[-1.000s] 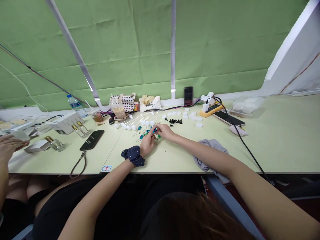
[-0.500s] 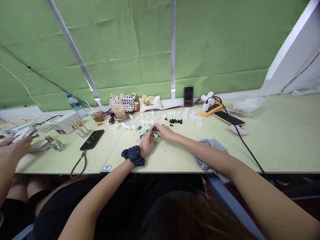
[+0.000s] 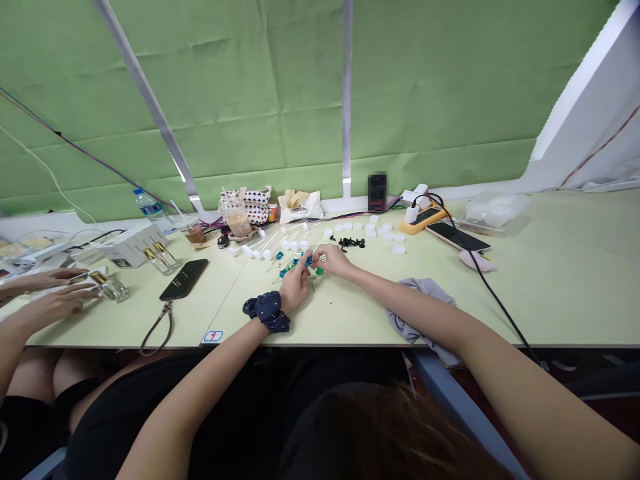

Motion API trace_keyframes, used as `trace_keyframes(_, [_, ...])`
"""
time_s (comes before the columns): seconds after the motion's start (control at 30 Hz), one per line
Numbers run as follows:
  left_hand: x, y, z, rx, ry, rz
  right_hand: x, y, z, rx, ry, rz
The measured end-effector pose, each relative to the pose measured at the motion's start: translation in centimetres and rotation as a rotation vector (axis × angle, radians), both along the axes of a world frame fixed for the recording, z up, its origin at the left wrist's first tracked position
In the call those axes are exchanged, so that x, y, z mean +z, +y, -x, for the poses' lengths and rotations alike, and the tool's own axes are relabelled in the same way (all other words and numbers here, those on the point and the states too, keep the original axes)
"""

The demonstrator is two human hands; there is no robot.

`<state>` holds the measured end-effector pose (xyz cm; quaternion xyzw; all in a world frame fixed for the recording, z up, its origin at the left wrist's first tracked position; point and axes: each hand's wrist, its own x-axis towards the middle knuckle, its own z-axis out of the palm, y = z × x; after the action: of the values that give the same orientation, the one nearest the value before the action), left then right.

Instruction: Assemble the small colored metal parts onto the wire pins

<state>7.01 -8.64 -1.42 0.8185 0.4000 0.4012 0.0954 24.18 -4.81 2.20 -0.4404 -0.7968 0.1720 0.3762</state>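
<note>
My left hand (image 3: 294, 288), with a dark dotted scrunchie (image 3: 270, 311) at its wrist, pinches a small blue piece (image 3: 308, 261) between thumb and fingers. My right hand (image 3: 333, 261) meets it from the right, its fingertips closed at the same piece; what exactly they grip is too small to tell. Around and under the hands lie more blue pieces (image 3: 279, 255), a green piece (image 3: 319, 271) and thin wires. Just behind are several clear tubes with white caps (image 3: 267, 255). A cluster of small black parts (image 3: 353, 243) sits beyond my right hand.
Loose white caps (image 3: 399, 250) lie behind the black parts. To the right are a grey cloth (image 3: 425, 307), a phone (image 3: 457, 236), a yellow power strip (image 3: 425, 219) and a black cable. Leftward are another phone (image 3: 184, 280), glass bottles (image 3: 111, 287) and a co-worker's hands (image 3: 60, 297).
My right hand has shifted slightly up and right, its fingers more bent, showing more of the green piece. The co-worker's hands have moved right, towards the glass bottles.
</note>
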Motion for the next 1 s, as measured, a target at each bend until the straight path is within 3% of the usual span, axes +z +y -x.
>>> trace_keyframes(0.4, [0.1, -0.2, -0.2, -0.006, -0.001, 0.005, -1.6, 1.0, 0.6, 0.077, 0.217, 0.203])
trace_keyframes(0.6, [0.3, -0.3, -0.2, 0.008, 0.0, 0.014, -1.2, 0.7, 0.7, 0.091, 0.125, 0.136])
trace_keyframes(0.8, [0.2, -0.1, 0.0, 0.021, -0.04, 0.037, -0.8, 0.7, 0.7, 0.226, 0.061, 0.129])
trace_keyframes(1.0, [0.3, -0.1, -0.1, 0.015, -0.053, 0.042, -0.8, 0.9, 0.7, 0.167, 0.059, 0.123])
